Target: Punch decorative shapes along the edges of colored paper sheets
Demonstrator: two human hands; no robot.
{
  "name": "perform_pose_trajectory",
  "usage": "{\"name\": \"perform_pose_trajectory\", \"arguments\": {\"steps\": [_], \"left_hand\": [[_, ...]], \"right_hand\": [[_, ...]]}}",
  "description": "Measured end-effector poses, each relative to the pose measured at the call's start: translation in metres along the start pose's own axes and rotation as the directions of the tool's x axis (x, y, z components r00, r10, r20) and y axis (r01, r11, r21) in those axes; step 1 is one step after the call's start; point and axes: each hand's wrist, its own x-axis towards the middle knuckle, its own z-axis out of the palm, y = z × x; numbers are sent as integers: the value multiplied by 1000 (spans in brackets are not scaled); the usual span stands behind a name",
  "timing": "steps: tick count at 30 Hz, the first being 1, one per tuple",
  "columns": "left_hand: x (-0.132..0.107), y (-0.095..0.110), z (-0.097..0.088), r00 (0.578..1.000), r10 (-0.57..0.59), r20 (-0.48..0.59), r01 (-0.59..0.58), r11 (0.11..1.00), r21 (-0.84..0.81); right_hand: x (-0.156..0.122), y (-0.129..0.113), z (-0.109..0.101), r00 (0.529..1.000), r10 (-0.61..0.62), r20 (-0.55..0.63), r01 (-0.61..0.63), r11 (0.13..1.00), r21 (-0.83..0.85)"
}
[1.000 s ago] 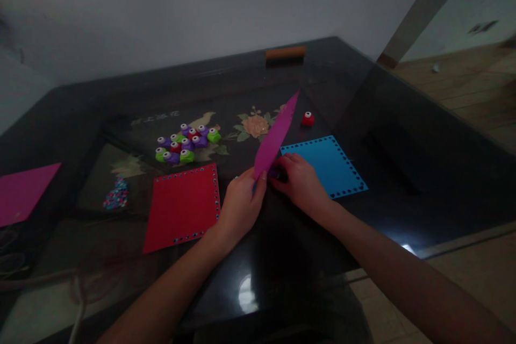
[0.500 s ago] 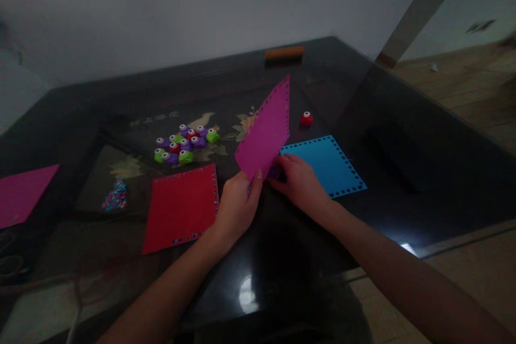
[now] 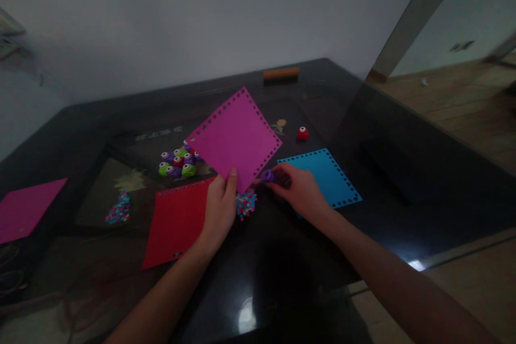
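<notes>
Left hand (image 3: pixel 221 207) thumb-up on pink card (image 3: pixel 236 138); right hand (image 3: pixel 300 189) pinching purple punch (image 3: pixel 267 176).

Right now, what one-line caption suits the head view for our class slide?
Left hand holds a hole-edged pink sheet; right hand holds a purple punch near colourful bits.

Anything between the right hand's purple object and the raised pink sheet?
Nothing visible: the purple object, in the right hand, is beside the lower right edge of the raised pink sheet. Whether they touch is unclear.
</notes>
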Motion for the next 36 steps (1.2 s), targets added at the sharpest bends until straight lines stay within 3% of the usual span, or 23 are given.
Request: {"name": "perform_pose_trajectory", "arguments": {"steps": [8, 17, 20, 24, 29, 36], "left_hand": [[7, -11, 1, 997, -60, 40, 67, 976, -206], [13, -15, -3, 996, -55, 77, 68, 981, -181], [16, -17, -5, 997, -35, 70, 46, 985, -168], [17, -18, -5, 997, -21, 76, 33, 986, -165], [17, -21, -2, 996, -15, 89, 28, 989, -148], [17, -24, -1, 992, 14, 126, -3, 996, -88]], "right_hand": [[4, 3, -4, 993, -45, -111, 57, 993, 102], [9, 11, -7, 985, 31, -171, 30, 939, 344], [10, 13, -13, 971, 59, -232, 29, 934, 357], [22, 20, -29, 933, 45, -358, 60, 959, 277], [58, 38, -51, 904, -44, -425, 85, 993, 77], [107, 67, -52, 925, -148, -350, 36, 951, -307]]}}
